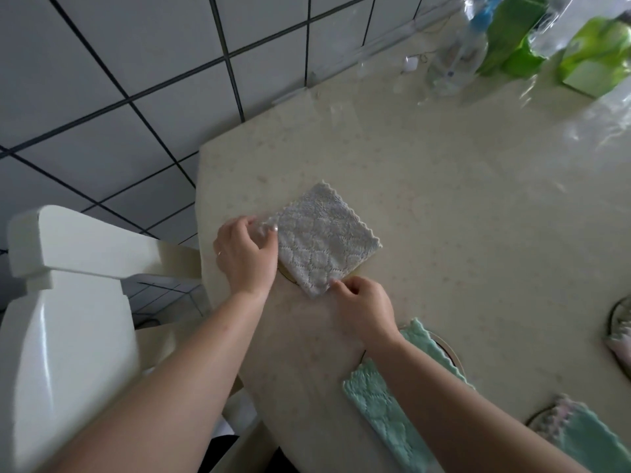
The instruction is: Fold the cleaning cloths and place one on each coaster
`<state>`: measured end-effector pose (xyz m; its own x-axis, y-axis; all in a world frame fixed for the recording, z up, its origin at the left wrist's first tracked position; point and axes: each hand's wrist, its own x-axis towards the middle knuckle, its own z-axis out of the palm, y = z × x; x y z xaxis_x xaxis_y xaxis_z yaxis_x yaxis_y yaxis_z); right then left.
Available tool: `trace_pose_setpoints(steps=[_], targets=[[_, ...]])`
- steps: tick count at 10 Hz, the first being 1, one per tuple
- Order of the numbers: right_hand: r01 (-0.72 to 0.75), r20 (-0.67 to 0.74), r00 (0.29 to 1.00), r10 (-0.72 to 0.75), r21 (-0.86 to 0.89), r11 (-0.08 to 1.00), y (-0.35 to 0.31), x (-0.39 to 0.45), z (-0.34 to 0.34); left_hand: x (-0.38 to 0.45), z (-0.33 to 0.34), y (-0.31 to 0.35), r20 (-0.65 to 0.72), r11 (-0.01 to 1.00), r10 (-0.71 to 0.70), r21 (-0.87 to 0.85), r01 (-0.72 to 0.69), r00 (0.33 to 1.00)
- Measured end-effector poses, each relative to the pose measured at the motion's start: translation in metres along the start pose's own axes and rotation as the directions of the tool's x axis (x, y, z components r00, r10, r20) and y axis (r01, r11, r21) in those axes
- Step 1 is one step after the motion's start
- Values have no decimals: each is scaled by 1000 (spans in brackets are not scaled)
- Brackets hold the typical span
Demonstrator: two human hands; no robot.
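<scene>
I see my left hand and right hand each pinching the folded white cleaning cloth, which covers 1 coaster.

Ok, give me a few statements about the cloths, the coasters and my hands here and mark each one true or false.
1. Both hands touch the white cloth. True: the left hand holds its left corner and the right hand pinches its near corner.
2. The white cloth lies over a coaster. True: a coaster rim peeks out under its near edge.
3. The green cloth lies on the chair. False: it lies on the table, over a coaster, under the right forearm.
4. The white cloth is crumpled in a ball. False: it lies flat as a folded square.
5. Green packages stand at the table's far side. True.
</scene>
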<state>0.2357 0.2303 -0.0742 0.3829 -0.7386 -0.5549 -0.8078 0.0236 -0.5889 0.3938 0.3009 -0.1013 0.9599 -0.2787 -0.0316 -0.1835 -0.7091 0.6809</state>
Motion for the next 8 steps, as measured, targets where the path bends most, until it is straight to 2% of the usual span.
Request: trace_pose_setpoints(steps=[1, 2, 3, 4, 6, 7, 8], targets=[[264, -249, 930, -270, -57, 963, 0, -4, -7, -13, 10, 14, 35, 881, 470, 38, -471, 882], [431, -159, 836, -525, -402, 808, 4, 5, -8, -22, 32, 29, 284, 675, 697, 54, -736, 659], [461, 56, 841, -538, -595, 658, 19, 19, -15, -22, 46, 32, 466, 567, 649, 229, -791, 601], [467, 154, 844, -514, -684, 560, 37, 26, -25, -18, 45, 25, 556, 590, 523, 311, -745, 646], [431, 237, 893, -383, -696, 574, 26, 23, -45, -15, 32, 29, 633, 616, 338, 411, -673, 696], [430, 206, 900, -385, -571, 699, 16, 16, -61, -18, 19, 39, 612, 772, 275, 318, -550, 741], [433, 127, 897, -423, -440, 787, 12, 1, -79, -27, -3, 47, 489, 946, 266, 32, -322, 831]])
